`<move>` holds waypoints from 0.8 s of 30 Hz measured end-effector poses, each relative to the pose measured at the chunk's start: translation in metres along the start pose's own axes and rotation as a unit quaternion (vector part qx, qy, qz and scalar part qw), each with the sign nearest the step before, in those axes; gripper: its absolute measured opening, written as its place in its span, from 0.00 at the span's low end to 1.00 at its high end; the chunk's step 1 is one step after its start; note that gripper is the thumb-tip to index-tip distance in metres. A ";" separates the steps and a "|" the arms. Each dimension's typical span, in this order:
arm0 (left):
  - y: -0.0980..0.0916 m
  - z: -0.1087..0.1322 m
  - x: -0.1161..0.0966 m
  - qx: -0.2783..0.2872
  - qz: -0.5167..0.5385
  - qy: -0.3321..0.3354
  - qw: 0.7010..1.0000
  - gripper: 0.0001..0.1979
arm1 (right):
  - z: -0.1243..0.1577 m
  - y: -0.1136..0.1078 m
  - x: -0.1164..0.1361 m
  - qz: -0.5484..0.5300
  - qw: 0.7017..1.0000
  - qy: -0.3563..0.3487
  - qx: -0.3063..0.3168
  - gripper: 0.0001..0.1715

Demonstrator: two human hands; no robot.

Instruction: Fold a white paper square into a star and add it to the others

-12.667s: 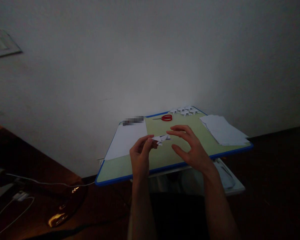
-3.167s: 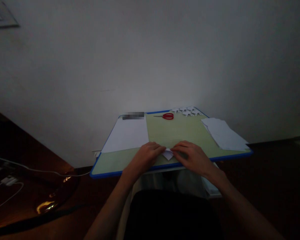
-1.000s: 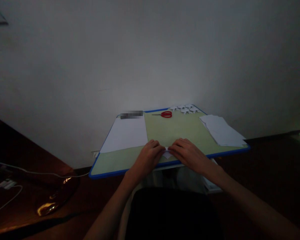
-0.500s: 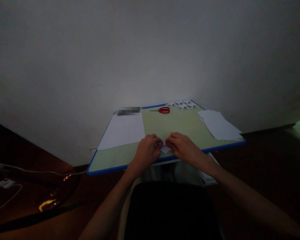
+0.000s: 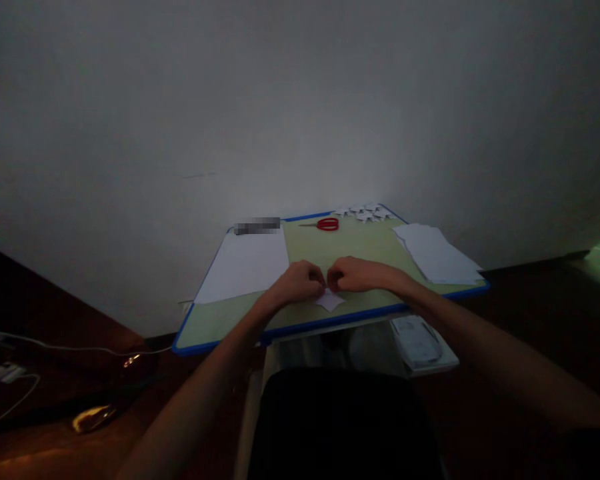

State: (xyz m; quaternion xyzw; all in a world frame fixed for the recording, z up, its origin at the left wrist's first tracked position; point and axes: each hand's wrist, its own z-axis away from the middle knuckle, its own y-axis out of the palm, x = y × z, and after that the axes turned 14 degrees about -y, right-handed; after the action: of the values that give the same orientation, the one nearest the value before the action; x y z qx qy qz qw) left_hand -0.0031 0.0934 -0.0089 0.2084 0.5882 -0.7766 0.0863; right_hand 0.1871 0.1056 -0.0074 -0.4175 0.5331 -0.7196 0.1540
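Observation:
Near the table's front edge lies a small folded white paper with pointed corners, star-like in outline. My left hand is closed with its fingertips pinching the upper left part of this paper. Curled in from the other side, my right hand has its fingertips on the upper right part, close to the left fingertips. The fingers hide the far portion of the paper. Beyond the hands, red-handled scissors lie on the table. Several folded white paper shapes sit in a group at the far right edge.
The pale green table has a blue rim and stands by a grey wall. A large white sheet covers its left part, with a blurred-out dark item behind. Stacked white paper lies right; a white box is below.
Both hands have shifted slightly away from me and their wrists have swung outward. More of the folded paper's pointed near side shows now. The view has tilted a little.

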 end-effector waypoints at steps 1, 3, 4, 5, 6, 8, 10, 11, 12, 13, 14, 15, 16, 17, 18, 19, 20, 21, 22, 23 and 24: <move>-0.002 -0.003 -0.001 0.009 -0.006 -0.001 1.000 0.18 | -0.002 -0.003 0.000 -0.001 1.000 0.005 0.014 0.17; -0.007 -0.009 -0.003 0.032 -0.019 -0.003 0.999 0.20 | -0.007 -0.009 0.001 -0.001 0.999 0.018 0.041 0.15; -0.009 -0.012 -0.004 0.047 -0.026 -0.005 0.999 0.20 | -0.010 -0.011 0.002 0.001 0.998 0.025 0.053 0.13; -0.011 -0.015 -0.004 0.065 -0.034 -0.008 0.997 0.19 | -0.013 -0.013 0.003 0.003 0.997 0.034 0.066 0.11; -0.012 -0.018 -0.005 0.085 -0.043 -0.010 0.995 0.18 | -0.016 -0.015 0.004 0.002 0.996 0.043 0.079 0.10; -0.014 -0.024 -0.008 0.126 -0.057 -0.012 0.990 0.16 | -0.022 -0.019 0.006 -0.006 0.992 0.064 0.105 0.09; -0.016 -0.028 -0.013 0.155 -0.069 -0.011 0.985 0.16 | -0.027 -0.022 0.009 -0.021 0.988 0.084 0.128 0.08; -0.016 -0.029 -0.016 0.164 -0.076 -0.010 0.983 0.16 | -0.029 -0.023 0.010 -0.029 0.986 0.091 0.138 0.08; -0.017 -0.030 -0.019 0.169 -0.084 -0.010 0.982 0.16 | -0.031 -0.024 0.011 -0.037 0.984 0.096 0.146 0.08; -0.018 -0.031 -0.022 0.171 -0.093 -0.010 0.981 0.15 | -0.032 -0.025 0.012 -0.043 0.982 0.100 0.152 0.08; -0.019 -0.031 -0.024 0.170 -0.103 -0.010 0.980 0.15 | -0.033 -0.026 0.012 -0.048 0.981 0.101 0.157 0.08; -0.019 -0.031 -0.026 0.168 -0.112 -0.010 0.979 0.14 | -0.033 -0.028 0.012 -0.050 0.980 0.102 0.160 0.08; -0.020 -0.031 -0.027 0.164 -0.122 -0.009 0.979 0.14 | -0.033 -0.029 0.011 -0.049 0.980 0.103 0.162 0.08; -0.021 -0.030 -0.027 0.159 -0.130 -0.008 0.979 0.14 | -0.033 -0.030 0.009 -0.044 0.981 0.103 0.160 0.09; -0.022 -0.029 -0.027 0.152 -0.138 -0.006 0.979 0.15 | -0.032 -0.031 0.006 -0.037 0.982 0.102 0.157 0.10; -0.023 -0.029 -0.026 0.145 -0.145 -0.004 0.979 0.15 | -0.032 -0.032 0.003 -0.027 0.983 0.101 0.152 0.13; -0.023 -0.028 -0.025 0.138 -0.150 -0.001 0.979 0.16 | -0.031 -0.032 0.000 -0.018 0.984 0.101 0.146 0.16; -0.023 -0.028 -0.024 0.131 -0.154 0.001 0.979 0.17 | -0.031 -0.032 -0.003 -0.010 0.985 0.100 0.141 0.19; -0.022 -0.028 -0.022 0.126 -0.156 0.003 0.980 0.17 | -0.030 -0.031 -0.006 -0.004 0.986 0.098 0.137 0.21; -0.021 -0.028 -0.021 0.121 -0.156 0.004 0.980 0.16 | -0.030 -0.029 -0.009 -0.001 0.986 0.096 0.133 0.22; -0.020 -0.028 -0.021 0.118 -0.156 0.005 0.981 0.15 | -0.030 -0.028 -0.010 0.000 0.987 0.092 0.131 0.23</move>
State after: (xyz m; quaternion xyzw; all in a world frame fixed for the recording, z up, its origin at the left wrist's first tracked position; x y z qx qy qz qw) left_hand 0.0141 0.1230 0.0111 0.1268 0.5179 -0.8436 -0.0643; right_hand 0.1769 0.1423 0.0107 -0.3255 0.4463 -0.8185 0.1576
